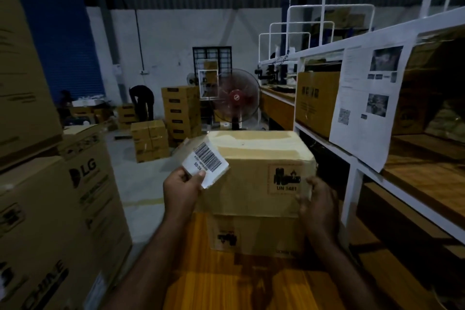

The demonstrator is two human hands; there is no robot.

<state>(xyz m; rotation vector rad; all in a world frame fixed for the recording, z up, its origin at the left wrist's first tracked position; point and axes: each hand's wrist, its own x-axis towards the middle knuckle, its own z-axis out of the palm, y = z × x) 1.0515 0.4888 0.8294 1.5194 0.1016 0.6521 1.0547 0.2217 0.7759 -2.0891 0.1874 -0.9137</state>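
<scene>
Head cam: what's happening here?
A person seems to be labelling boxes. The left hand pinches a barcode label by the top box's upper left corner; that box sits on a lower box on a wooden table. The right hand rests against the top box's right edge. The label looks not yet stuck.

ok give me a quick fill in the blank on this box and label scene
1. The left hand pinches a white label printed with a ____.
2. The right hand touches the upper box on its ____ side.
3. A ____ with a red hub stands behind the box.
4. The carton at left bears the letters ____.

Missing: barcode; right; fan; LG
</scene>
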